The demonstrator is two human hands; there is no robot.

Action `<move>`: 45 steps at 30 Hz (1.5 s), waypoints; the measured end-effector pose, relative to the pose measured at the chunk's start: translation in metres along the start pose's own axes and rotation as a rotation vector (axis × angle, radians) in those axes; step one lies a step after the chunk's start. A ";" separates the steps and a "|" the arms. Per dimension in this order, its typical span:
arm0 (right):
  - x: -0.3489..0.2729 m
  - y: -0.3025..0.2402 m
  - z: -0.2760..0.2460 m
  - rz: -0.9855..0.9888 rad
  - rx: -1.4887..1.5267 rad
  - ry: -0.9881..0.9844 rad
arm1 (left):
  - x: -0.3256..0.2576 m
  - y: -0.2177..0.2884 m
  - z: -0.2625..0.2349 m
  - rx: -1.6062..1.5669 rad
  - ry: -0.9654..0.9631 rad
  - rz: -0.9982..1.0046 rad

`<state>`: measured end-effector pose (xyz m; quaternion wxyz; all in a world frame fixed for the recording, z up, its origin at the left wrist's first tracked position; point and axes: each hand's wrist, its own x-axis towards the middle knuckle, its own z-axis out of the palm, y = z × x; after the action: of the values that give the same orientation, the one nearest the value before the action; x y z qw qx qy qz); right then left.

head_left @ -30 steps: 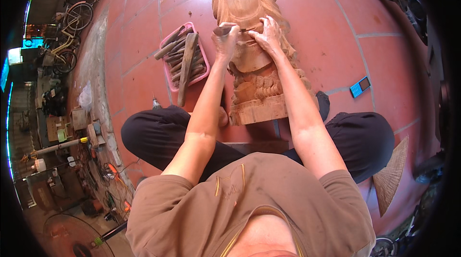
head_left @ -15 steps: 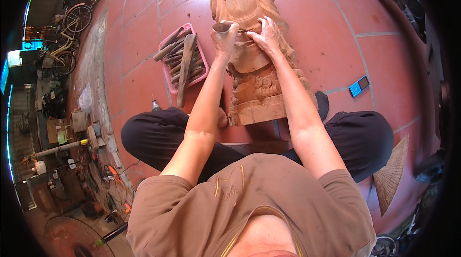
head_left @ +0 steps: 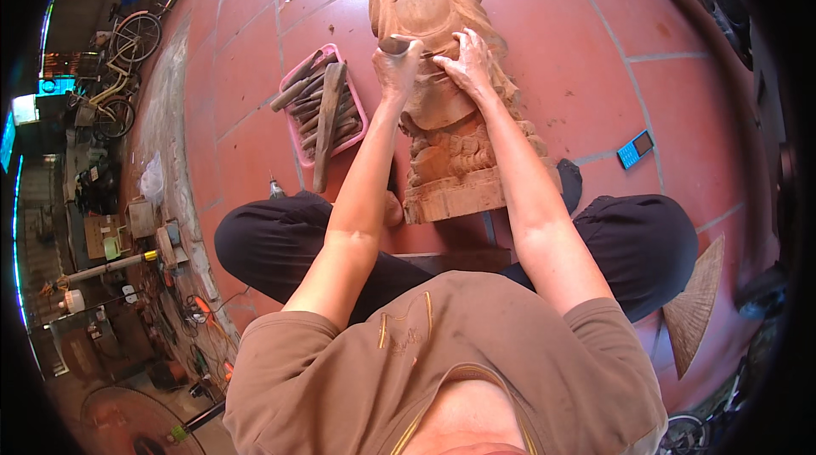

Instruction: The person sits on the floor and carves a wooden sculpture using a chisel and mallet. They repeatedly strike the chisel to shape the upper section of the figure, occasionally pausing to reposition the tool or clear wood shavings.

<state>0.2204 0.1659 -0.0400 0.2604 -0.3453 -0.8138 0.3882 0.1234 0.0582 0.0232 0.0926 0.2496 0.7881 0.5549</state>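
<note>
A carved wooden statue of a round-bellied figure lies on the floor between my legs, its base toward me. My left hand is closed around a carving chisel; the dark end of its wooden handle sticks out on the left, and its blade is mostly hidden. On the statue's middle rests my right hand, thumb and fingers spread, close to where the chisel points. Whether its thumb touches the blade I cannot tell.
Left of the statue, a pink basket holds several wooden-handled tools, with a long wooden mallet across it. A blue phone lies on the red tiles at right. A woven hat sits by my right knee. Bicycles stand far left.
Both hands keep nearly the same place on the statue. The view has shifted very slightly; nothing has been picked up or let go.
</note>
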 end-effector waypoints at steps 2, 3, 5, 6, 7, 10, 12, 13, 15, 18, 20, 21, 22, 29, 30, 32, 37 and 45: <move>0.000 0.000 0.001 0.001 0.003 -0.013 | -0.002 0.012 0.004 -0.072 0.059 0.011; 0.000 0.000 0.000 0.000 -0.001 -0.011 | -0.006 0.019 0.008 -0.108 0.089 0.013; -0.001 -0.004 0.000 -0.012 -0.002 -0.013 | -0.004 -0.001 0.017 -0.108 0.160 0.153; -0.001 -0.005 0.001 -0.012 -0.005 -0.010 | -0.004 -0.005 0.022 -0.109 0.193 0.225; -0.001 -0.006 0.001 -0.013 -0.008 -0.007 | -0.006 -0.010 0.022 -0.080 0.194 0.245; -0.001 0.001 -0.001 0.005 -0.019 0.005 | -0.023 -0.008 0.023 0.030 0.159 0.254; 0.002 0.000 -0.001 0.002 -0.019 0.010 | -0.022 -0.002 0.018 -0.045 0.111 0.242; 0.001 -0.001 0.000 -0.001 -0.025 0.010 | -0.020 0.001 0.017 -0.083 0.085 0.235; -0.001 0.000 -0.001 -0.005 -0.030 0.005 | -0.011 0.003 0.014 -0.080 0.095 0.173; -0.002 -0.004 0.000 -0.025 -0.006 0.000 | 0.001 0.000 0.014 -0.086 0.127 0.103; -0.003 -0.005 0.000 -0.015 -0.019 0.003 | -0.005 -0.005 0.022 -0.041 0.182 0.209; -0.003 -0.005 0.000 -0.011 -0.027 0.006 | -0.008 -0.006 0.025 -0.020 0.209 0.263; -0.003 -0.005 -0.001 -0.007 -0.029 0.004 | -0.013 -0.008 0.024 0.070 0.189 0.287; -0.001 -0.001 0.003 -0.002 -0.033 0.022 | -0.002 0.009 0.008 -0.016 0.043 0.045; -0.001 -0.001 0.004 -0.006 -0.036 0.020 | -0.002 0.011 0.011 -0.082 0.092 0.058; -0.001 -0.002 0.003 -0.011 -0.027 0.013 | 0.003 0.010 0.019 -0.063 0.156 0.127; 0.000 0.005 0.003 -0.006 -0.056 0.014 | -0.022 0.015 0.033 0.147 0.181 0.363; -0.001 0.001 0.005 -0.009 -0.042 0.010 | -0.004 0.019 0.016 0.002 0.094 0.147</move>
<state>0.2184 0.1630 -0.0434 0.2590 -0.3492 -0.8219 0.3680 0.1393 0.0747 0.0338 0.0144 0.2805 0.7716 0.5707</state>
